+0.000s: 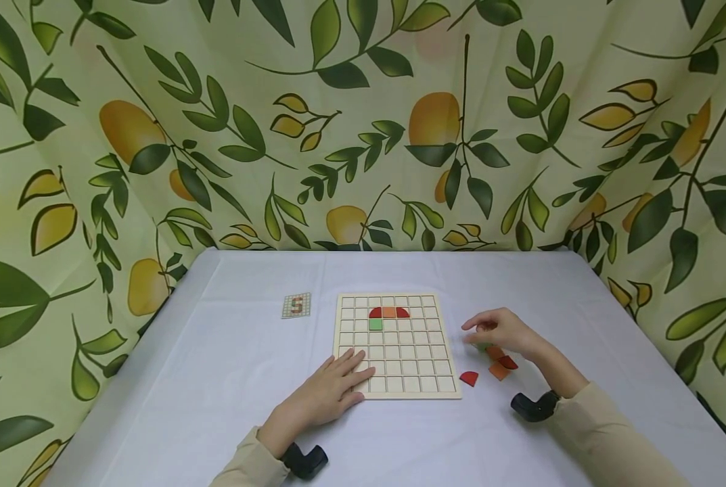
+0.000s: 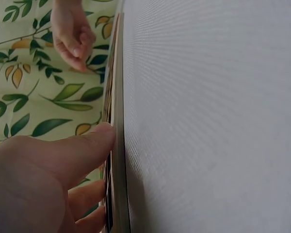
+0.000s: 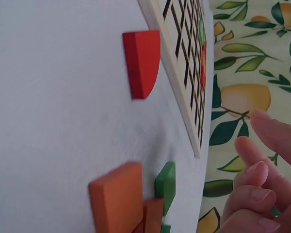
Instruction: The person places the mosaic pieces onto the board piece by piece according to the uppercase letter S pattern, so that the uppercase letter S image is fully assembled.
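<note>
A pale wooden grid board lies on the white cloth. Near its top sit two red quarter-round tiles with an orange square tile between them, and a green square tile below the left one. My left hand rests on the board's lower left corner, fingers spread; its thumb touches the edge in the left wrist view. To the right of the board, my right hand hovers over a small pile of loose orange tiles, red and green ones. No tile shows between its bent fingers.
A small card with an S-shaped pattern on a grid lies left of the board. One loose red quarter-round tile lies between the board and the pile. A leaf-and-fruit patterned curtain hangs behind the table.
</note>
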`<state>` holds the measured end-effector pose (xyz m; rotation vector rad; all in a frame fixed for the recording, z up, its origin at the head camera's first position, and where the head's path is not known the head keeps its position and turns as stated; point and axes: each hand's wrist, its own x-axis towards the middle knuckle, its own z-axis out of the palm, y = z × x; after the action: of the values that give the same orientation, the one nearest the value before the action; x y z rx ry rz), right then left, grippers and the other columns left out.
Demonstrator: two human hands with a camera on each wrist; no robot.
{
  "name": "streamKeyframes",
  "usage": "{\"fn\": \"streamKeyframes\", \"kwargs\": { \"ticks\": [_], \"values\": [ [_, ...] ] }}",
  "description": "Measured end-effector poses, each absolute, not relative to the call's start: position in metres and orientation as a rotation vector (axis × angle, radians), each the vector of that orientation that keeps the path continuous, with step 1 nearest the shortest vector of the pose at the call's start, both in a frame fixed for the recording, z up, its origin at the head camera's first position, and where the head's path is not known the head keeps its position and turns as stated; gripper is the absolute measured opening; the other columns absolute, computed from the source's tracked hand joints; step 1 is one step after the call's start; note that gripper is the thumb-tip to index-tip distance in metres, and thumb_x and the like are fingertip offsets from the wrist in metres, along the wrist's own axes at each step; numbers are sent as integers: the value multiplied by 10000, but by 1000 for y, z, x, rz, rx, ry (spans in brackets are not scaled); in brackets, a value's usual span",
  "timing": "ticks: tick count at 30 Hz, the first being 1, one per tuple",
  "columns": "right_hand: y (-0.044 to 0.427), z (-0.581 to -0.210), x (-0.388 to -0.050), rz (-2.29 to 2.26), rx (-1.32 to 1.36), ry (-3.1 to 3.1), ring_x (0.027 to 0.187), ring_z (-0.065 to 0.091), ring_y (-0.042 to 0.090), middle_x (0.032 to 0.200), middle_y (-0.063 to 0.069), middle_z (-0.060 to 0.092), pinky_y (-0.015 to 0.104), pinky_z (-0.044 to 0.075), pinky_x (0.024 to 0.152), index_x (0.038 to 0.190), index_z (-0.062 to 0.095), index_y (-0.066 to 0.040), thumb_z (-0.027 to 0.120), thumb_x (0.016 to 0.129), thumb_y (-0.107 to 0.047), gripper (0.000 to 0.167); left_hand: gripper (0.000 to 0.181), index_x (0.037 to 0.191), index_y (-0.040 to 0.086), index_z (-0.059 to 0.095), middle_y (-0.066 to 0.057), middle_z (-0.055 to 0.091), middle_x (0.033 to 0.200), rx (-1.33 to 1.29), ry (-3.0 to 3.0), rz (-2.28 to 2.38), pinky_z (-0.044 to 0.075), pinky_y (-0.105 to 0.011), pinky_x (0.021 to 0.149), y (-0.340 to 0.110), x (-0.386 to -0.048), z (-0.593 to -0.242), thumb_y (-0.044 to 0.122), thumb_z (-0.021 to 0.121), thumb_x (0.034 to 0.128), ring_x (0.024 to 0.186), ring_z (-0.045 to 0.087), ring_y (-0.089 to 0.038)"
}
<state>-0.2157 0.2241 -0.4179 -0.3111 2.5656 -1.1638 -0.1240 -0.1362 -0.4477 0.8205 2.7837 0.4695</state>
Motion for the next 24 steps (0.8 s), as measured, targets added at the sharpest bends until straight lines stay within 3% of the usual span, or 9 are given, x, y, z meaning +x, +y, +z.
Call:
{"fn": "streamKeyframes", "kwargs": {
  "ticks": [17, 20, 24],
  "values": [
    [253, -426, -212, -1073, -323, 2624, 669, 431, 94, 687, -5, 456, 186, 355, 527, 1063, 702, 20, 710, 832, -127, 274, 449, 1441, 297, 451, -20, 307, 1603, 773, 2772, 483, 242, -557, 1204, -134, -124, -445, 331, 481, 995, 1511, 241, -279],
    [257, -428, -213, -1052, -329, 2634, 732, 443, 125, 783, 50, 545, 182, 371, 537, 1068, 707, 10, 705, 828, -117, 271, 448, 1439, 295, 456, -23, 312, 1600, 769, 2771, 484, 242, -560, 1203, -133, -123, -444, 331, 486, 993, 1511, 243, -277],
    [265, -432, -217, -1019, -356, 2632, 852, 450, 168, 1032, 158, 644, 176, 400, 578, 1087, 712, -10, 710, 831, -122, 280, 448, 1437, 296, 459, -24, 316, 1599, 763, 2773, 484, 240, -560, 1204, -133, -123, -443, 332, 490, 991, 1510, 245, -275]
  ]
}}
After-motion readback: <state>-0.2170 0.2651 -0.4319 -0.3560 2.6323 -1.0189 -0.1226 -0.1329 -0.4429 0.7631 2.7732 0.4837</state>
